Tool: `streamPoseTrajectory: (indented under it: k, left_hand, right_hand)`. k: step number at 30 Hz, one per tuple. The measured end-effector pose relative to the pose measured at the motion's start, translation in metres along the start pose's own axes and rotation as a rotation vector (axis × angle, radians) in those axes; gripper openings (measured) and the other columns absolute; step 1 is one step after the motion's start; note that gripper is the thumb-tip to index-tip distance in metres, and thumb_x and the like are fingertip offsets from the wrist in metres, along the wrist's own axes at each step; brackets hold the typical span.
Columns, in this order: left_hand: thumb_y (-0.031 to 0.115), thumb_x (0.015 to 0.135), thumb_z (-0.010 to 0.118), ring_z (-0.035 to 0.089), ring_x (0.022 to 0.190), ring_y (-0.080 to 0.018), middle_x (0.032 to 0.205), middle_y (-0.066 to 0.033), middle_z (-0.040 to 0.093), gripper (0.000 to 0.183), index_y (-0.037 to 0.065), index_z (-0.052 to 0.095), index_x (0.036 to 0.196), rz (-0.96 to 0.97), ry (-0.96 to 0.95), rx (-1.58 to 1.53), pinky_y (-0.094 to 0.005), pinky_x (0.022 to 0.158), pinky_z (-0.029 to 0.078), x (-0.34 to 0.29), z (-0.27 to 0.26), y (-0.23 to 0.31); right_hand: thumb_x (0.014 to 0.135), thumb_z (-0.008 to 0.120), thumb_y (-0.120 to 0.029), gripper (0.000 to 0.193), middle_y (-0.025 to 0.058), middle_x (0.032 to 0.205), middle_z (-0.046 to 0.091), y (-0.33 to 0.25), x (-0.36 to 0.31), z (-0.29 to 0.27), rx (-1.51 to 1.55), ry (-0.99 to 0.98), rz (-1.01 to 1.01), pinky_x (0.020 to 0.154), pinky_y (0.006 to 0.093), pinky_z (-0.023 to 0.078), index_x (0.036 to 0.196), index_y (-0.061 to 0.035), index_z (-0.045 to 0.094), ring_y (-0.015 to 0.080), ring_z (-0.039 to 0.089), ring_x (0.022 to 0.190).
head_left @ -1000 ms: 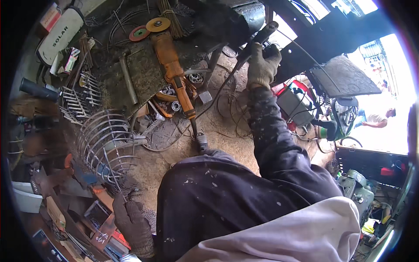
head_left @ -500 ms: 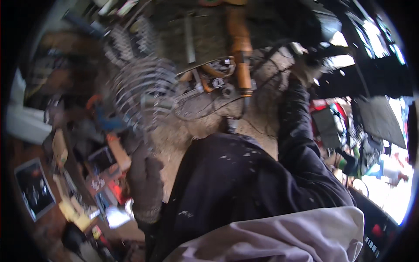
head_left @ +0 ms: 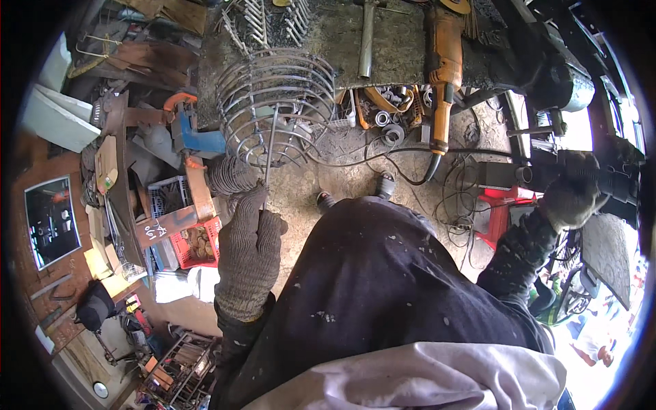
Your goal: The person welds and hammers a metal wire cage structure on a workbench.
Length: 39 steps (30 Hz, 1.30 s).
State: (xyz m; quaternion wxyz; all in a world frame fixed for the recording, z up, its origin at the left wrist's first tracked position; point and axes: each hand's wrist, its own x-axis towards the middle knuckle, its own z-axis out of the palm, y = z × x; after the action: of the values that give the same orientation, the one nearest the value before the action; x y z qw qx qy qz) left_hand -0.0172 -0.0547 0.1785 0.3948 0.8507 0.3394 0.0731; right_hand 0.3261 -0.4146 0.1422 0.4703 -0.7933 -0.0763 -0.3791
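My left hand [head_left: 249, 249], in a grey knitted glove, is closed round the lower end of a thin metal rod [head_left: 271, 150]. The rod's upper part crosses in front of a round cage of bent metal rods [head_left: 273, 75] at the front edge of the workbench [head_left: 328, 41]. Whether rod and cage are joined, I cannot tell. Far to the right, my gloved right hand [head_left: 574, 198] is closed against a dark, ribbed cylindrical part [head_left: 581, 167]. Its fingers partly hide what it grips. Next to my left hand hangs a grey coil [head_left: 232, 175].
An orange angle grinder [head_left: 444, 68] lies on the bench with its cable hanging to the floor. A metal bar [head_left: 367, 41] and a spiked metal piece [head_left: 258, 24] lie there too. A vise [head_left: 567, 89] stands right; a red crate [head_left: 197, 244] is left. Cables [head_left: 465, 198] cover the floor.
My view has shifted left and sharpened. My right hand has moved from near the bench's right end outward and nearer to me, onto the dark part. My left hand has risen slightly towards the cage.
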Motion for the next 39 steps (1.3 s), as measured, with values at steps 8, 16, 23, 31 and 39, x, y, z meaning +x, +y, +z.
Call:
streamPoseTrajectory:
  k: [8,16,23,31,39]
  left_hand:
    - [0.011,0.098,0.053,0.071,0.072,-0.0231,0.078,-0.0146,0.070,0.033,0.001,0.054,0.129,-0.006,0.006,0.009,-0.0360,0.069,0.054,0.002,0.001,0.002]
    - [0.012,0.098,0.053,0.071,0.072,-0.0240,0.077,-0.0138,0.070,0.032,0.003,0.054,0.129,0.002,0.008,0.047,-0.0370,0.069,0.054,0.001,0.003,0.004]
    - [0.011,0.097,0.055,0.066,0.074,-0.0166,0.080,-0.0109,0.067,0.035,-0.001,0.055,0.130,-0.026,0.018,0.051,-0.0320,0.069,0.053,-0.001,0.005,0.005]
    - [0.010,0.095,0.055,0.070,0.073,-0.0302,0.079,-0.0180,0.068,0.033,0.004,0.056,0.128,0.015,0.041,0.135,-0.0398,0.068,0.054,-0.001,0.007,0.014]
    - [0.008,0.093,0.057,0.066,0.089,-0.0438,0.099,-0.0268,0.067,0.032,0.003,0.057,0.124,0.099,0.040,0.150,-0.0502,0.072,0.052,0.000,0.007,-0.002]
  right_hand:
    - [0.090,0.067,-0.009,0.040,0.0135,0.099,0.066,-0.040,0.007,-0.010,0.597,-0.149,0.351,0.065,0.0308,0.055,0.126,0.0034,0.055,0.0207,0.066,0.090]
    - [0.093,0.065,-0.033,0.058,0.0111,0.120,0.063,-0.022,0.046,0.002,-0.188,-0.741,-0.038,0.080,0.0299,0.051,0.138,0.0014,0.050,0.0160,0.061,0.101]
    - [0.082,0.078,-0.041,0.096,0.0126,0.146,0.047,-0.099,0.020,0.051,0.708,-0.708,0.001,0.083,0.0286,0.052,0.155,-0.0064,0.028,0.0141,0.058,0.097]
    - [0.077,0.073,-0.066,0.104,0.0078,0.128,0.050,-0.059,-0.020,0.048,0.547,-0.840,0.194,0.057,0.0210,0.048,0.155,-0.0128,0.029,0.0095,0.057,0.077]
    - [0.086,0.072,-0.054,0.092,0.0036,0.093,0.062,-0.059,-0.038,0.038,0.437,-0.911,0.144,0.043,0.0197,0.039,0.156,-0.0184,0.026,0.0040,0.048,0.055]
